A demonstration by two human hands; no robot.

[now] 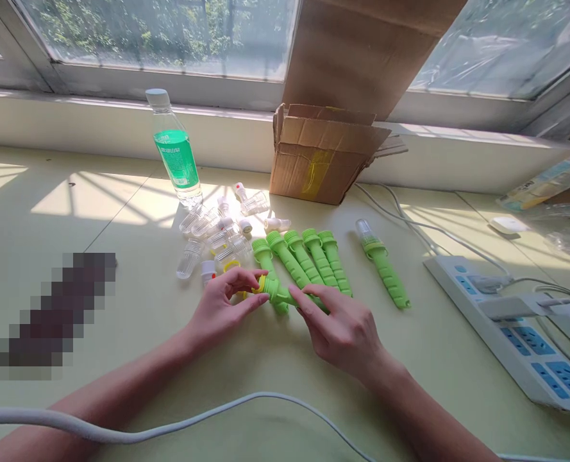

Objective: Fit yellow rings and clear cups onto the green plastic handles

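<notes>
My left hand (229, 301) pinches a yellow threaded ring (262, 284) at the end of a green plastic handle (279, 294), between thumb and forefinger. The shaft of that handle is in the closed fingers of my right hand (340, 321), which hide part of it. Just beyond, several more green handles (308, 260) lie side by side, their threaded ends pointing away from me. Beside my left hand is a loose cluster of clear ribbed plastic caps (188, 258) and small white pieces (208, 271), some with red tips. One green handle with a clear cap (385, 269) lies apart, to the right.
A water bottle (176, 154) with a green label stands behind the caps. An open cardboard box (320, 157) sits against the windowsill. At right lies a white power strip (510, 333) with plugs and cables. A white cable (246, 399) crosses the foreground. A blurred-out dark patch (58, 314) is at left.
</notes>
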